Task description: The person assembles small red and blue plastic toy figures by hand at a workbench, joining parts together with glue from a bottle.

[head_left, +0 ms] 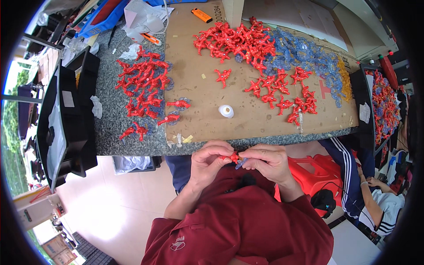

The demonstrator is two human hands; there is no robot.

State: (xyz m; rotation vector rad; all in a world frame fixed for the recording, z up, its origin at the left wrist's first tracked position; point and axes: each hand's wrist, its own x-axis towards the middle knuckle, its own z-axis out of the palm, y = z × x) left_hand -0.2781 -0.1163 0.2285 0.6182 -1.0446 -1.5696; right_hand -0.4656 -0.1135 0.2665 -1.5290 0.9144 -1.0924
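Note:
In front of my chest, just off the table's near edge, my two hands meet. My left hand [206, 162] is closed, pinching a small red plastic figure [229, 157] between thumb and fingers. My right hand [268, 161] is closed on a translucent blue plastic piece [240, 164], which touches or sits right against the red figure; whether the two are joined I cannot tell. Beyond my hands a small white bottle [226, 111] stands on the cardboard sheet [198, 119]. One red figure [222, 77] lies alone farther back.
Red figures with blue pieces [145, 84] lie on the granite tabletop at left. At the back are a red heap [234, 39], a blue heap [304, 53] and yellow pieces [343, 79]. Black trays [66, 119] stand at left, a filled bin [384, 101] at right. Another person's arm [371, 198] shows at right.

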